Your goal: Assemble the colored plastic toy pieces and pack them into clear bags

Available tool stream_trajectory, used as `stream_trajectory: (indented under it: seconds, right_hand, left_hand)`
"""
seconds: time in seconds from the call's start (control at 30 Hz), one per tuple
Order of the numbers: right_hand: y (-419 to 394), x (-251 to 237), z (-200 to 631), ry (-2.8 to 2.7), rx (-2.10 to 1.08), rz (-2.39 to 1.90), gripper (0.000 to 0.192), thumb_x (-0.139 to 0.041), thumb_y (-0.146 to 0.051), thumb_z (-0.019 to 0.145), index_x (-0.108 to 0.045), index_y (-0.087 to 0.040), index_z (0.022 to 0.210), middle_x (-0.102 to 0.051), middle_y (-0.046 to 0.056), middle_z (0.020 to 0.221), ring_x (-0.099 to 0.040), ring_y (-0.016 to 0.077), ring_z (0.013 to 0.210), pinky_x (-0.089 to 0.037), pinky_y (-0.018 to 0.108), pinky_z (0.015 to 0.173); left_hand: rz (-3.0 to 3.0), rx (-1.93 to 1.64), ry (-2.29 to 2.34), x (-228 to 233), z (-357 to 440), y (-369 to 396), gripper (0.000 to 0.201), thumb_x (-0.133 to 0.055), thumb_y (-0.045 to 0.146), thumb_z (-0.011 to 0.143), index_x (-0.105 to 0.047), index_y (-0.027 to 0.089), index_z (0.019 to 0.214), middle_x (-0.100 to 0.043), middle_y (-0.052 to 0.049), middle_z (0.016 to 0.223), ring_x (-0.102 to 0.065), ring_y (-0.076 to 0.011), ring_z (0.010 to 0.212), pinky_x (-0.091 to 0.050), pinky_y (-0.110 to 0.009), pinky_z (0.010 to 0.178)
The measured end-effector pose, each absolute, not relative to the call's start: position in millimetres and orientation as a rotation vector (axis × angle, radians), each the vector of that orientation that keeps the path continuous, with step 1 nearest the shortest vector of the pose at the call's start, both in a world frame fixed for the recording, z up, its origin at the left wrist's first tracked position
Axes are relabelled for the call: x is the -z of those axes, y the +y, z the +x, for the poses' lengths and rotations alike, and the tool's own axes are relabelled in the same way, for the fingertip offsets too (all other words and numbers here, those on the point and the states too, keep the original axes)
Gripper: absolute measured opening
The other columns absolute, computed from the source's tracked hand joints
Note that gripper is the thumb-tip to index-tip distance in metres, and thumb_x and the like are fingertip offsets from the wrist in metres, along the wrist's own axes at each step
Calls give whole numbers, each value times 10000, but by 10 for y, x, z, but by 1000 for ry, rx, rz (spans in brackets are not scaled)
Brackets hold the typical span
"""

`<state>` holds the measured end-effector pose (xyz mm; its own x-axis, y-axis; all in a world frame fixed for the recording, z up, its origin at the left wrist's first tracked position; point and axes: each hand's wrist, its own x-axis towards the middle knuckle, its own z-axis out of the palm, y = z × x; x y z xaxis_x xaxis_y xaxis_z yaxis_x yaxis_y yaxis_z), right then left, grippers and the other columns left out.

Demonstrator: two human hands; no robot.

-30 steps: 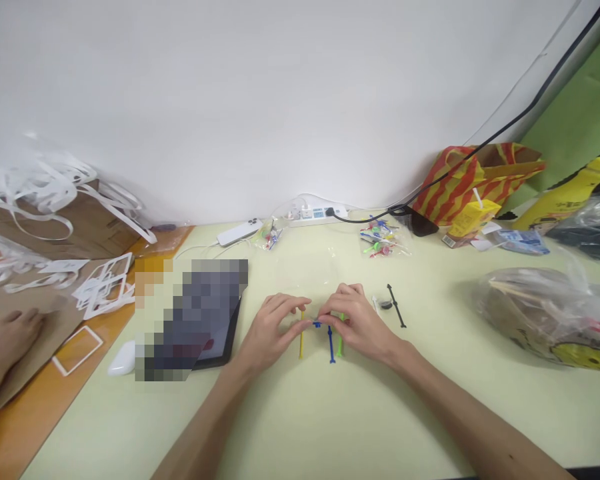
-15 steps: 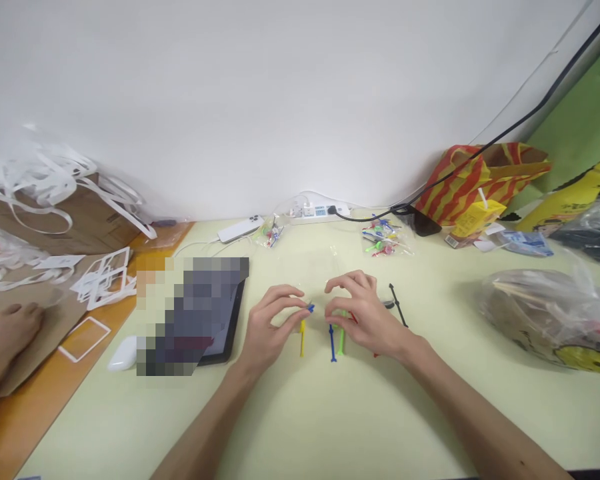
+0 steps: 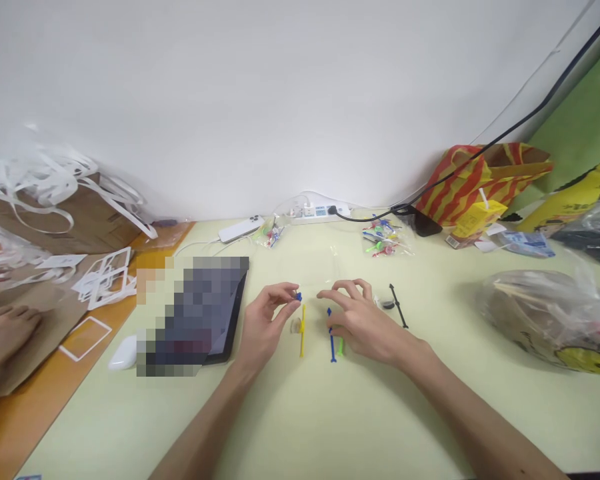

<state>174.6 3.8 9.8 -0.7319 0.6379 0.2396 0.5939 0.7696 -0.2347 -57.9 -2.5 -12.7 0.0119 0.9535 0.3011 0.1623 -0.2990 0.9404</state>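
Blue plastic piece pinched by left hand; right hand, fingers spread, over blue arrow-tipped rod; beyond, drink carton, lettering unreadable.

Blue marks the small plastic piece and the slim arrow-shaped plastic stick; a matching slim stick is yellow, another plastic stick lime green, and a long arrow-tipped plastic rod solid black. The smooth tabletop is plain pale yellow-green — the wooden surface orange-brown. Wavy red and yellow stripes cover the open paper bag; the boxy drink carton is mostly yellow, the folded cardboard box plain brown.
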Motion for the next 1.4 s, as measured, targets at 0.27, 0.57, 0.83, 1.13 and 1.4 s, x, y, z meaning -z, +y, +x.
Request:
stream_trajectory:
  seconds: [0.27, 0.57, 0.83, 1.13, 1.4]
  right_hand:
    - [37, -45, 1715, -2671, -217, -947, 218, -613, -125, 915, -722, -220, 752, -598, 52, 1326, -429, 312, 1221, -313, 520, 961]
    - [37, 3, 1667, -2651, -240, -856, 340, -541, 56, 841, -711, -239, 835, -645, 37, 1257, -463, 276, 1181, -288, 477, 929]
    - [-2, -29, 1620, -2167, -523, -771, 161, -473, -158, 1034, -619, -223, 1010, -724, 41, 998, -597, 206, 1052, -312, 432, 974]
    - [-3, -19, 1595, -1946, -656, -614, 179, -476, -197, 1042, -646, -232, 999, -688, -5, 762, -580, 153, 698, -414, 369, 815]
    - [-26, -5, 1568, -1899, -591, -593, 162, -522, -141, 1009, -646, -223, 946, -697, 7, 798, -572, 152, 708, -437, 356, 768]
  left_hand:
    - [1538, -1376, 1152, 146, -578, -13, 194, -750, 305, 856, -624, 206, 965, -676, -75, 1153, -682, -216, 1060, -574, -397, 971]
    - [1589, -1308, 1091, 127, -574, -14, 246, -734, 254, 872, -673, 237, 1110, -653, -60, 1133, -692, -228, 1075, -564, -396, 1004]
    - [1484, -1264, 1069, 29, -570, -43, 228, -720, 280, 885, -676, 201, 1095, -700, -81, 1096, -708, -241, 1055, -559, -349, 951]
    - [1395, -1057, 1022, -36, -523, -82, 235, -738, 358, 872, -727, 181, 1027, -738, -71, 1014, -708, -188, 922, -567, -265, 831]
    - [1374, -955, 931, -17, -525, -95, 220, -759, 357, 858, -745, 186, 997, -736, -48, 943, -683, -154, 858, -544, -239, 817]
